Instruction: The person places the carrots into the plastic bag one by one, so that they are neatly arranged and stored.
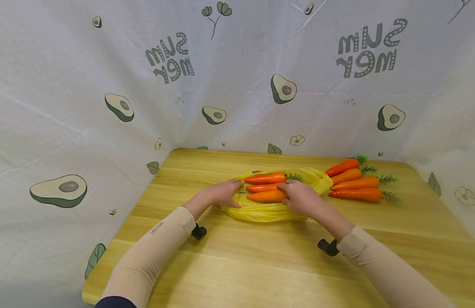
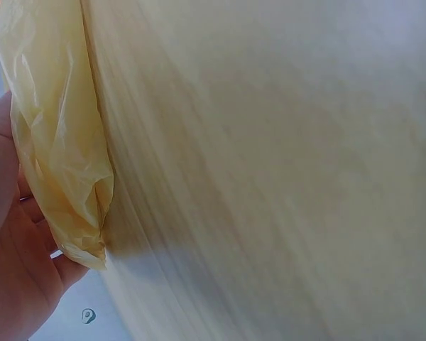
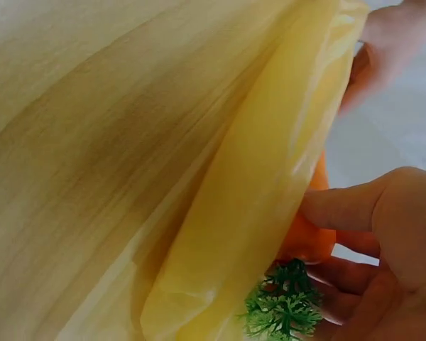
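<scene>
Where the three carrots (image 1: 260,188) lie: in the mouth of the yellow bag (image 1: 266,215), side by side on the tabletop (image 1: 237,269), with four other carrots (image 1: 357,184) just beside the bag's right end.
Right grip (image 1: 304,201): closed on the near carrot (image 1: 266,196) at its thick end, thumb on one side, fingers on the other; the right wrist view shows a green top (image 3: 284,302) next to them.
Left grip (image 1: 222,193): at the bag's left end, thumb and fingers apart; I cannot tell whether they pinch the plastic.
Settling the carrots: best done, I judge, with the left grip spreading the rim while the right lowers the thick end level, letting go only once it lies flat; a dragging knuckle could pull the rim inward.
Bagged tips: pointing left, thick ends right, long axes side to side, roughly parallel.
Outside tips: also left, toward the bag, slightly fanned.
</scene>
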Demonstrator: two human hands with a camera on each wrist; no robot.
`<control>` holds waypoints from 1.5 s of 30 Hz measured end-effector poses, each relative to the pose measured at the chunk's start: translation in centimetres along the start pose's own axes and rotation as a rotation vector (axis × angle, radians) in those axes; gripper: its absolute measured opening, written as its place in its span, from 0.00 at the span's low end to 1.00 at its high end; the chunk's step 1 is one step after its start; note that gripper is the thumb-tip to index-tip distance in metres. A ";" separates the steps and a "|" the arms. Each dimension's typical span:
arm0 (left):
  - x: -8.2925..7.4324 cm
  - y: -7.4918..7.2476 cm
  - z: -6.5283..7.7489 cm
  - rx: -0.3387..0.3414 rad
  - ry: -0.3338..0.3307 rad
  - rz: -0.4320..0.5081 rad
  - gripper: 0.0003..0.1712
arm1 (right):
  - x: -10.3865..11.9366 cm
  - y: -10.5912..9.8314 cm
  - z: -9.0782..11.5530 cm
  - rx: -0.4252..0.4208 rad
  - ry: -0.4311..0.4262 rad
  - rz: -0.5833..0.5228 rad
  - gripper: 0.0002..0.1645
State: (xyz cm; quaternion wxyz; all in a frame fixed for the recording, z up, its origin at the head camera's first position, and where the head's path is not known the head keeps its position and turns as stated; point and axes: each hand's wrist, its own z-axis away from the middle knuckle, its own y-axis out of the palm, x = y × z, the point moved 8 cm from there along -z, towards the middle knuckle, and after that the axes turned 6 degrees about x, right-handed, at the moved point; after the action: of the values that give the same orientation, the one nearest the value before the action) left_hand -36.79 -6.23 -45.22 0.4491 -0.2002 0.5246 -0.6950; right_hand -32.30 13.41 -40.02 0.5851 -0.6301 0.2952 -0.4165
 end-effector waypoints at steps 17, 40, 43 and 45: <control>0.2 0.2 -0.3 0.002 0.009 0.019 0.55 | -1.0 0.3 -0.8 -0.123 0.012 0.057 0.26; -0.2 0.0 -0.1 0.035 0.022 0.045 0.52 | -3.5 0.5 -1.6 -0.058 0.100 0.027 0.33; -0.4 -0.3 -0.2 0.049 0.026 0.056 0.52 | -3.3 0.5 -1.4 -0.063 0.074 0.030 0.32; -0.4 -0.5 -0.3 0.059 0.020 0.063 0.52 | -3.2 0.4 -1.3 -0.078 0.054 0.037 0.30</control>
State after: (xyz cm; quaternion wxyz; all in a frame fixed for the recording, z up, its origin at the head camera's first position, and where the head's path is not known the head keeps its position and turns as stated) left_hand -36.96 -5.69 -44.82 0.4712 -0.1632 0.5143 -0.6977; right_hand -34.91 15.53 -41.03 0.5592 -0.6356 0.3386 -0.4108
